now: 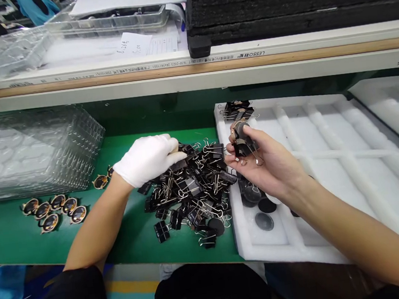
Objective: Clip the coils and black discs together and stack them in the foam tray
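Observation:
My left hand (150, 158), in a white glove, reaches into the heap of black binder clips (189, 188) on the green table. Its thumb and fingers are closed in a pinch at a clip on the heap's upper left, partly hidden by the glove. Bare, my right hand (266, 159) is raised over the left side of a white foam tray (243, 240). Its fingers grip a bundle of dark round lens pieces (242, 130) with binder clips, the clips' wire handles pointing down. More dark round discs (264, 221) lie in the tray below this hand.
Several small round sunglasses (70, 206) lie left of my left forearm. Behind them stands a stack of clear plastic trays (36, 152). Clipped pieces (238, 109) sit in the foam tray's far left corner. A shelf edge (164, 83) crosses above the table, bearing papers and black foam (294, 1).

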Action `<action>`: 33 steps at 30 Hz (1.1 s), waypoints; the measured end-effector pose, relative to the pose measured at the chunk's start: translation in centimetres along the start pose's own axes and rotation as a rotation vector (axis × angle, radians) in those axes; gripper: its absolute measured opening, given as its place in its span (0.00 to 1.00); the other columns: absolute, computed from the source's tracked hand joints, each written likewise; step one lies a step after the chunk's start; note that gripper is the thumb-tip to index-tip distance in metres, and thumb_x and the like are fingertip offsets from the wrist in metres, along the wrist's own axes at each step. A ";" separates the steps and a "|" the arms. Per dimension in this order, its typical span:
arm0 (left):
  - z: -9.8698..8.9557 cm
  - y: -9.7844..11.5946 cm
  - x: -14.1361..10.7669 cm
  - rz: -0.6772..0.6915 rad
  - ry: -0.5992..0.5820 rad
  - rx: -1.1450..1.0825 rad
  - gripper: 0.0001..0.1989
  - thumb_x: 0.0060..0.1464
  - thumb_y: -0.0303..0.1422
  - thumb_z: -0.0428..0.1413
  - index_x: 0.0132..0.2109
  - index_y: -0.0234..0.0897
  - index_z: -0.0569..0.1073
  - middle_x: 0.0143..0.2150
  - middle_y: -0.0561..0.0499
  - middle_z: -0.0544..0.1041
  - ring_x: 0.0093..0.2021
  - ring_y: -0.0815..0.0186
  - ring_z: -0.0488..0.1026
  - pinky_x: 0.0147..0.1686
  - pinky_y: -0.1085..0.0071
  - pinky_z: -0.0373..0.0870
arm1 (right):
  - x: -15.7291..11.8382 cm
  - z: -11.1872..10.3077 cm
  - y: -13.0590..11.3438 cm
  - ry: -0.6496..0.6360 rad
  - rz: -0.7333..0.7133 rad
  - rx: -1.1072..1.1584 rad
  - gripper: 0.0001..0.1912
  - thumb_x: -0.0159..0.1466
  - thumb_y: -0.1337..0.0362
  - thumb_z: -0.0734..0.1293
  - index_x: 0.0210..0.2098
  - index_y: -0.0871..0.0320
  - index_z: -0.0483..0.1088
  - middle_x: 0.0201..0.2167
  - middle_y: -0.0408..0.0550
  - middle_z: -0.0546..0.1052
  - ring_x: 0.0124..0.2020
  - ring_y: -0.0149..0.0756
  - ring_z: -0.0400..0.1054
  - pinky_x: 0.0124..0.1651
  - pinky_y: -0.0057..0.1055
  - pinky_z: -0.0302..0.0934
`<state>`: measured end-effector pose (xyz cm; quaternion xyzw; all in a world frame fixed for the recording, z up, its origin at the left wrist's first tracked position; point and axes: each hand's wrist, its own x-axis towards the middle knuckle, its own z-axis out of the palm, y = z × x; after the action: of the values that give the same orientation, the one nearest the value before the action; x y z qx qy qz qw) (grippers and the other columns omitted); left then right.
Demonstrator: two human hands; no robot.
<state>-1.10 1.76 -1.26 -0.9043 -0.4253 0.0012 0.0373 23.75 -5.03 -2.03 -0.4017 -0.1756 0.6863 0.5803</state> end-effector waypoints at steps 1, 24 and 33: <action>-0.3 -0.1 -0.1 -0.028 0.039 -0.059 0.22 0.67 0.50 0.50 0.32 0.38 0.70 0.33 0.51 0.74 0.29 0.66 0.67 0.28 0.68 0.49 | 0.1 -0.2 0.0 -0.045 0.000 -0.052 0.09 0.57 0.59 0.80 0.33 0.55 0.79 0.32 0.41 0.75 0.31 0.27 0.68 0.33 0.24 0.67; -0.8 4.7 -1.3 -0.005 0.116 -0.732 0.24 0.49 0.39 0.60 0.20 0.38 0.51 0.18 0.60 0.49 0.21 0.75 0.47 0.19 0.73 0.45 | -1.3 -1.0 -1.7 -0.715 -0.192 -0.804 0.07 0.64 0.63 0.76 0.42 0.53 0.84 0.38 0.47 0.83 0.38 0.35 0.77 0.40 0.29 0.71; -0.9 5.4 -1.5 0.015 0.121 -0.719 0.23 0.49 0.37 0.57 0.21 0.38 0.49 0.19 0.59 0.47 0.22 0.75 0.45 0.20 0.72 0.44 | -1.3 -1.4 -2.1 -0.706 -0.211 -0.945 0.07 0.63 0.62 0.75 0.41 0.54 0.84 0.35 0.47 0.82 0.35 0.35 0.75 0.35 0.30 0.69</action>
<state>2.16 -2.85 -0.77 -0.8612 -0.3889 -0.2015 -0.2578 26.18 -5.96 -0.93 -0.3443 -0.6829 0.5645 0.3106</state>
